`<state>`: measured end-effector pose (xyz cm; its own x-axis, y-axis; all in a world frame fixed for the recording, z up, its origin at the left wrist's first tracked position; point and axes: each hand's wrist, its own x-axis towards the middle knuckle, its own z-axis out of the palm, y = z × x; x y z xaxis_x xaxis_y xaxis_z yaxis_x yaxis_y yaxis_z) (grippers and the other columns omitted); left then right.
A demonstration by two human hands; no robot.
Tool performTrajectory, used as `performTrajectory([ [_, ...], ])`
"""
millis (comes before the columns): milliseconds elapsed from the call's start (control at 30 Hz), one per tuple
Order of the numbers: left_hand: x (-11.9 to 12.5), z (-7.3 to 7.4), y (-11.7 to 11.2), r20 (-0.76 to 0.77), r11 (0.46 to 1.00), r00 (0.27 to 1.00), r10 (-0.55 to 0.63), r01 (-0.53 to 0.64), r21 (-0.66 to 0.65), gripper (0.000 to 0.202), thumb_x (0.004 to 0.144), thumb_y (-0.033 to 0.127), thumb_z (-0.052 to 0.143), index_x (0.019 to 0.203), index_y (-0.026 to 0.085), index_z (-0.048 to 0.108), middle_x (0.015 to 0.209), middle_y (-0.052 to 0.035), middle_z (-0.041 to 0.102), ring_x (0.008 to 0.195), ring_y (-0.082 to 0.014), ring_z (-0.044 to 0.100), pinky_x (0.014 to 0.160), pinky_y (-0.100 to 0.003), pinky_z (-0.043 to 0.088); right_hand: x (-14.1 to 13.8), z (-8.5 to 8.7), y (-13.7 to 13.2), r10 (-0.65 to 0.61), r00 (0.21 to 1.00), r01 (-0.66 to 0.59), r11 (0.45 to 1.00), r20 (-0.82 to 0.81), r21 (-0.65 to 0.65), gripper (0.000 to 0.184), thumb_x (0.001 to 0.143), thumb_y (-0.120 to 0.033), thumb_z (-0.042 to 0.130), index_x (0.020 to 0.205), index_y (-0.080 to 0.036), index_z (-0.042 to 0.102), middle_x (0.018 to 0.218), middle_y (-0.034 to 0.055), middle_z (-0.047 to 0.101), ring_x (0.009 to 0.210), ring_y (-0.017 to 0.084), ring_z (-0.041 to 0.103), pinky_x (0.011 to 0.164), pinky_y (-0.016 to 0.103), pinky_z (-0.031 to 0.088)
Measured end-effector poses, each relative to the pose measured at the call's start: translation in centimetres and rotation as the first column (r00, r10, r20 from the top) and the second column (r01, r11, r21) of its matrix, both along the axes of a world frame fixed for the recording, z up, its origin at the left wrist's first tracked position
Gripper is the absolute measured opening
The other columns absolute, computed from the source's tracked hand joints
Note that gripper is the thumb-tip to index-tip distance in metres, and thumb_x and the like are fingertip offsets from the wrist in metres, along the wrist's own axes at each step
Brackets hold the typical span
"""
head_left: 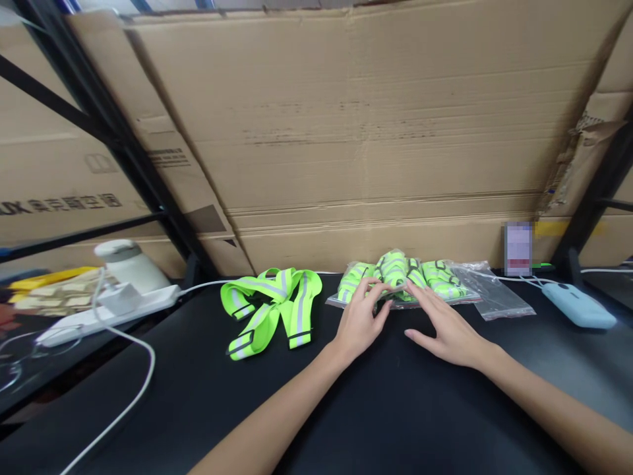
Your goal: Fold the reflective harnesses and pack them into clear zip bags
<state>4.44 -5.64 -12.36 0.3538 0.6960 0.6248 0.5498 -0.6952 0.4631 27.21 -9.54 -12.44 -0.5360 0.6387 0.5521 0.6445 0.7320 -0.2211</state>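
Note:
Several clear zip bags packed with folded neon-green reflective straps lie side by side against the cardboard. My left hand pinches the near edge of the middle bag between thumb and fingers. On the same bag rest the fingertips of my right hand, its fingers stretched out and its thumb held apart. Loose green reflective straps with grey stripes and black buckles lie in a tangle left of my hands. A flat clear plastic bag sticks out at the right.
Cardboard walls off the back of the black table. At left are a white power strip, a trailing white cable and a pale bottle. A phone and a light-blue power bank are at right.

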Motion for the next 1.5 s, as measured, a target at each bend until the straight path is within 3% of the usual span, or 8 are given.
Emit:
performTrajectory([
  [200, 0.1, -0.4, 0.0, -0.182, 0.998, 0.983, -0.008, 0.019, 0.059, 0.05, 0.095, 0.021, 0.058, 0.144, 0.027, 0.047, 0.146, -0.0135, 0.047, 0.137, -0.0302, 0.047, 0.111, -0.051, 0.046, 0.6, -0.4, 0.7, -0.068, 0.997, 0.068, 0.997, 0.02, 0.02, 0.079, 0.101, -0.04, 0.054, 0.163, -0.024, 0.008, 0.162, 0.0141, 0.034, 0.148, 0.031, 0.036, 0.119, 0.057, 0.036],
  [300, -0.1, -0.7, 0.2, -0.235, 0.999, 0.972, -0.007, 0.015, 0.034, 0.06, 0.096, 0.024, 0.058, 0.152, 0.027, 0.036, 0.154, -0.0144, 0.042, 0.142, -0.032, 0.042, 0.114, -0.055, 0.042, 1.8, -0.1, 1.7, -0.157, 0.987, 0.159, 0.985, -0.037, 0.065, 0.056, 0.104, -0.037, 0.046, 0.156, -0.022, 0.033, 0.152, 0.0139, 0.048, 0.141, 0.029, 0.046, 0.115, 0.054, 0.041],
  [533, -0.2, -0.6, 0.0, -0.279, 0.999, 0.96, 0.01, 0.0, 0.033, 0.064, 0.095, 0.028, 0.06, 0.154, 0.026, 0.035, 0.157, -0.015, 0.041, 0.143, -0.0331, 0.043, 0.113, -0.055, 0.043, 8.8, -0.2, 5.1, -0.586, 0.81, 0.586, 0.81, 0.026, 0.02, 0.033, 0.098, -0.032, 0.037, 0.106, -0.017, 0.066, 0.125, 0.0169, 0.064, 0.118, 0.032, 0.06, 0.101, 0.047, 0.047],
  [833, -2.9, 2.8, 1.8, -0.255, 0.983, 0.953, 0.165, -0.137, 0.123, 0.032, 0.103, 0.04, 0.046, 0.102, 0.022, 0.073, 0.11, -0.0064, 0.073, 0.107, -0.0245, 0.064, 0.1, -0.043, 0.048, 10.3, -1.4, 5.2, -0.662, 0.726, 0.687, 0.71, 0.188, -0.154, 0.06, 0.103, -0.051, 0.024, 0.09, -0.02, 0.073, 0.09, 0.0137, 0.076, 0.092, 0.033, 0.072, 0.085, 0.047, 0.049],
  [933, -6.4, 4.1, 3.7, -0.305, 0.878, 0.824, 0.478, -0.455, 0.148, 0.037, 0.102, 0.042, 0.044, 0.097, 0.02, 0.074, 0.11, -0.01, 0.071, 0.107, -0.0296, 0.061, 0.097, -0.046, 0.046, 9.8, -1.4, 5.1, -0.664, 0.726, 0.687, 0.713, 0.178, -0.142, 0.062, 0.103, -0.057, 0.024, 0.1, -0.021, 0.075, 0.105, 0.014, 0.075, 0.107, 0.035, 0.068, 0.098, 0.057, 0.043],
  [1000, -9.2, 4.6, 4.8, -0.386, 0.718, 0.64, 0.664, -0.69, 0.091, 0.032, 0.098, 0.043, 0.049, 0.11, 0.024, 0.072, 0.125, -0.0103, 0.065, 0.118, -0.0335, 0.056, 0.101, -0.048, 0.043, 9.4, -1.4, 5.1, -0.67, 0.726, 0.687, 0.718, 0.153, -0.11, 0.06, 0.103, -0.057, 0.026, 0.11, -0.02, 0.073, 0.12, 0.0158, 0.07, 0.12, 0.036, 0.062, 0.105, 0.063, 0.036],
  [1233, -16.5, 3.8, 6.1, -0.501, 0.352, 0.4, 0.768, -0.916, -0.192, 0.081, 0.076, 0.065, 0.066, 0.132, 0.008, 0.053, 0.139, -0.0316, 0.047, 0.123, -0.0575, 0.048, 0.089, -0.064, 0.044, 7.1, -0.9, 4.4, -0.614, 0.788, 0.611, 0.789, 0.039, 0.065, 0.052, 0.103, -0.053, 0.034, 0.132, -0.019, 0.061, 0.142, 0.0168, 0.056, 0.137, 0.033, 0.047, 0.116, 0.061, 0.025],
  [1500, -17.4, 3.6, 6.6, -0.429, 0.423, 0.49, 0.759, -0.872, -0.248, 0.048, 0.075, 0.043, 0.066, 0.114, 0.017, 0.063, 0.117, -0.0226, 0.067, 0.11, -0.0453, 0.064, 0.087, -0.051, 0.049, 5.1, -0.2, 3.1, -0.496, 0.868, 0.494, 0.851, -0.038, 0.176, 0.043, 0.104, -0.048, 0.039, 0.128, -0.021, 0.061, 0.142, 0.0169, 0.054, 0.136, 0.034, 0.047, 0.115, 0.065, 0.025],
])
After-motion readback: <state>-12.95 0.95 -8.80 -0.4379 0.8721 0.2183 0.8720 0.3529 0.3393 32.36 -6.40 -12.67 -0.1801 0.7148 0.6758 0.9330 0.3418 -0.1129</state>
